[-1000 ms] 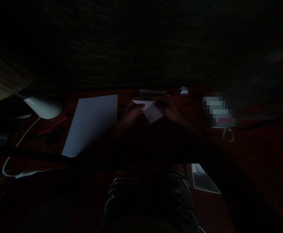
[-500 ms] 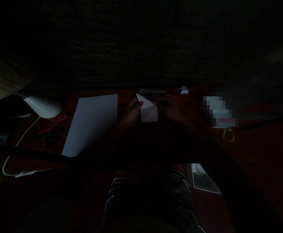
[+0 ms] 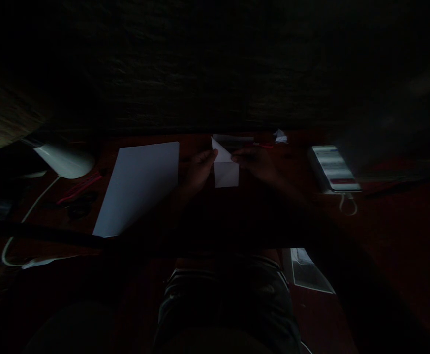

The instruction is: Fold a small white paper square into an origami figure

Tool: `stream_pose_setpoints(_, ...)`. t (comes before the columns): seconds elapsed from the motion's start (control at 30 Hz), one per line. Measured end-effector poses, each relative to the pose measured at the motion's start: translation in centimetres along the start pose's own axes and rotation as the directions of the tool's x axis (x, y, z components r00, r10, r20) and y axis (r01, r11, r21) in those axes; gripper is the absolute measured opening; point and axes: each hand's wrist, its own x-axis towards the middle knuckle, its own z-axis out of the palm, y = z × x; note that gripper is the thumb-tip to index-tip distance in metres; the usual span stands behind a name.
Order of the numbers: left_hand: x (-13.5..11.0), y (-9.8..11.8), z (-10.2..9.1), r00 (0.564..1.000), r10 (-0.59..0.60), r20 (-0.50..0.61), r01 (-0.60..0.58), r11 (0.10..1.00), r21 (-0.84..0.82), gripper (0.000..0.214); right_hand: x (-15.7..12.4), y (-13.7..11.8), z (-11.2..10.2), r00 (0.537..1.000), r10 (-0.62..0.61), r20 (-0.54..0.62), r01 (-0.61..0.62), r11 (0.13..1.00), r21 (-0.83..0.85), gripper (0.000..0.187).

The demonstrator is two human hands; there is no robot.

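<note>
Very dim view, looking down from head height. Nearest, below both hands: a lap in dark trousers, and to its right a clear plastic sleeve, lying flat.

Further out, at the centre of a reddish worktop: left hand and right hand facing each other, with a small folded paper between them. Left hand closed in a pinch, thumb and fingertips on the paper's left edge. Right hand likewise closed, pinching the top right, seemingly to keep the fold stretched flat. Paper square below, with a pointed flap standing up at its top left. Resting on the worktop or lifted just clear: cannot tell in this light.

Just left of the left hand: a large white sheet, lying flat within easy reach. Further left: red and dark tools, too dim to name, a white lamp head and its pale cable.

Well to the right of the right hand: a phone, face up, with a looped cord at its near end.

Just beyond the hands: a dark flat strip, a red pen and a small crumpled white scrap, probably pushed back to leave room for the hands. Beyond that, only darkness.
</note>
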Motion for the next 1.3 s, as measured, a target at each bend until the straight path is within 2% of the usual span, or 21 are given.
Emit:
stream_pose_setpoints(0.33, 0.0, 0.5, 0.0, 0.999, 0.034, 0.016, -0.035, 0.996, 0.084, 0.047, -0.2, -0.6, 0.1, 1.0, -0.002, 0.019, 0.003, 0.998, -0.058, 0.025)
stream_pose_setpoints(0.6, 0.1, 0.4, -0.1, 0.999, 0.041, 0.028, -0.042, 0.998, 0.051, 0.05, -0.3, -0.9, 0.0, 1.0, 0.008, 0.027, -0.006, 0.998, -0.06, 0.024)
stream_pose_setpoints(0.87, 0.0, 0.5, -0.1, 0.998, 0.044, 0.045, -0.048, 0.995, 0.088, 0.051, -0.2, -1.0, -0.2, 0.999, 0.028, 0.035, -0.026, 0.999, -0.048, 0.02)
stream_pose_setpoints(0.97, -0.1, 0.6, -0.1, 0.997, 0.064, 0.033, -0.068, 0.988, 0.142, 0.05, -0.3, -1.1, -0.2, 0.999, 0.025, 0.027, -0.023, 0.999, -0.048, 0.024)
stream_pose_setpoints(1.17, -0.4, 1.0, 0.0, 0.992, 0.106, 0.072, -0.12, 0.963, 0.241, 0.051, -0.5, -1.6, 0.1, 0.997, -0.011, 0.082, 0.02, 0.993, -0.115, 0.045)
stream_pose_setpoints(1.3, -0.6, 1.2, 0.1, 0.99, 0.107, 0.095, -0.128, 0.956, 0.263, 0.05, -0.4, -1.7, 0.2, 0.996, -0.01, 0.084, 0.022, 0.989, -0.144, 0.049)
